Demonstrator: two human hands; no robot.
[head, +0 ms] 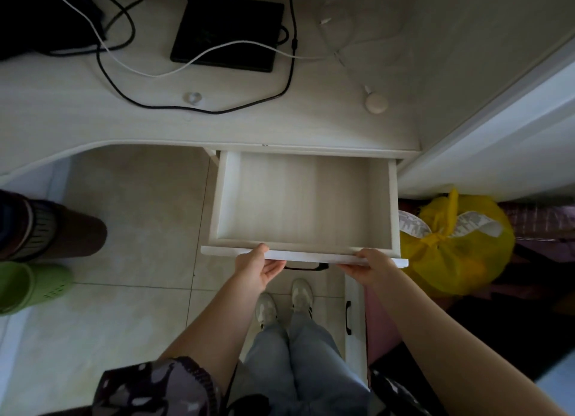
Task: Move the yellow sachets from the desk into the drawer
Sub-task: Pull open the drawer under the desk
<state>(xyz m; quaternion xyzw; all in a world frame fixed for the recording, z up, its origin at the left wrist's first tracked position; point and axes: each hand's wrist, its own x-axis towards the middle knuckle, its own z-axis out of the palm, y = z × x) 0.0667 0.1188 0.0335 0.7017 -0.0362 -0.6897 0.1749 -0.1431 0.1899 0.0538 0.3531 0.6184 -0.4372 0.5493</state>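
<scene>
Both hands, left hand [255,268] and right hand [368,268], gripping the empty drawer [303,255] front edge; sachets unseen, presumably light, pinchable.

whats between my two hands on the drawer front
In the head view, between the left hand and right hand lies the bare front edge of the drawer, with its dark handle just below.

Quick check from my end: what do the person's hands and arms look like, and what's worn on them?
Both hands are bare: no gloves, rings or watch visible on the left hand or right hand. Forearms are uncovered. The short sleeve on the left arm is dark with pale blotchy patches and a ribbed cuff; a matching piece shows by the right arm.
</scene>
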